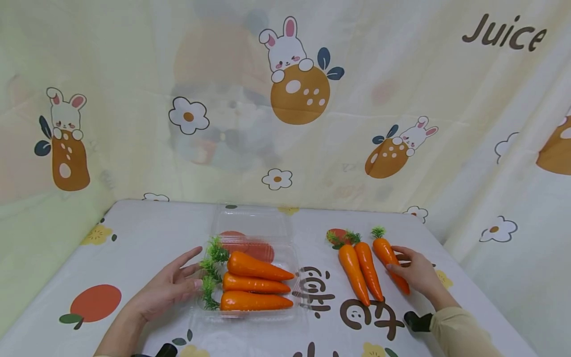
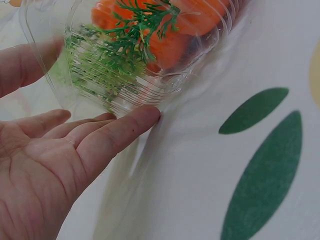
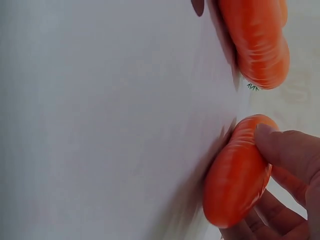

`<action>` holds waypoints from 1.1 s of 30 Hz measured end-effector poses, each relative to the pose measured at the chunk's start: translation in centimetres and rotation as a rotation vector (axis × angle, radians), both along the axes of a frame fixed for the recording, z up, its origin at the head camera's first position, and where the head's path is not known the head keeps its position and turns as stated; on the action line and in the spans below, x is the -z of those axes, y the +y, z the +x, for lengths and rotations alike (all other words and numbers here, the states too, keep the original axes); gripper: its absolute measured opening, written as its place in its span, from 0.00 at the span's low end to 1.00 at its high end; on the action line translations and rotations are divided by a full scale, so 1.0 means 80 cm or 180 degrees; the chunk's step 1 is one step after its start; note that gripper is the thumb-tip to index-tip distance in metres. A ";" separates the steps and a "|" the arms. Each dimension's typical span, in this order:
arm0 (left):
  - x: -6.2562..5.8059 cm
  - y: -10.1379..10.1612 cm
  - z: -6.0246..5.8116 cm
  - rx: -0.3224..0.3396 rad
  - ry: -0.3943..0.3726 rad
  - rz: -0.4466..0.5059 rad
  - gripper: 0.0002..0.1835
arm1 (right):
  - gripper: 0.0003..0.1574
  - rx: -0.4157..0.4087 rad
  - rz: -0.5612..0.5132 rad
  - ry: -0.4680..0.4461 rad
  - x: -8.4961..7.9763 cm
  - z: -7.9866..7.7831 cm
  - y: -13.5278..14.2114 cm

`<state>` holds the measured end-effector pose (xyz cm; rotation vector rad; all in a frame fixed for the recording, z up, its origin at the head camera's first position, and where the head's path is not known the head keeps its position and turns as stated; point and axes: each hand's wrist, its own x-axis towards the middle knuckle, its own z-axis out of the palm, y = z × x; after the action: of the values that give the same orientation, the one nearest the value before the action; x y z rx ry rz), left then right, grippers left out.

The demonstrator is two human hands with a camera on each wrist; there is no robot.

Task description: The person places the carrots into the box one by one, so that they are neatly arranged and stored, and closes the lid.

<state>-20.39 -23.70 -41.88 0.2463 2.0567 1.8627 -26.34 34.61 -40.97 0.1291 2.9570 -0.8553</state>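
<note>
On the right side of the table, my right hand [image 1: 417, 271] pinches a toy carrot [image 1: 387, 255] with a green top, thumb on one side and fingers on the other. The right wrist view shows my thumb on the carrot's [image 3: 237, 175] upper surface. To its left lie two more carrots [image 1: 352, 270], side by side. My left hand [image 1: 167, 290] is at the left side of a clear plastic box [image 1: 250, 317], its fingers fairly straight along the ribbed wall. Inside the box are three carrots [image 1: 255, 283] in a row, their leafy tops towards that hand.
The box's clear lid [image 1: 254, 220] stands hinged back behind it. A printed tablecloth [image 1: 147, 238] with fruit and lettering covers the table. Behind hangs a pale curtain [image 1: 232, 163] with rabbit prints. A black strap piece [image 1: 417, 321] shows at my right wrist.
</note>
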 end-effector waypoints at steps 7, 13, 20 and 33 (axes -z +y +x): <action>0.001 -0.001 0.000 0.0012 0.0003 0.0007 0.48 | 0.42 -0.0016 0.0006 0.0006 -0.006 0.002 -0.001; 0.000 -0.001 0.000 0.0032 0.0013 0.0036 0.48 | 0.41 -0.0014 0.0018 0.0010 -0.005 0.002 0.000; 0.002 -0.001 0.000 0.0012 0.0001 0.0010 0.48 | 0.40 -0.0017 0.0081 0.0071 -0.011 0.001 0.001; 0.002 -0.002 -0.001 0.0044 -0.0009 0.0046 0.49 | 0.39 -0.0106 -0.0023 0.0273 -0.036 0.004 0.005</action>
<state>-20.45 -23.87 -42.07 0.2609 2.0353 1.8694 -26.03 35.03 -38.09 0.0439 3.0255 -0.8894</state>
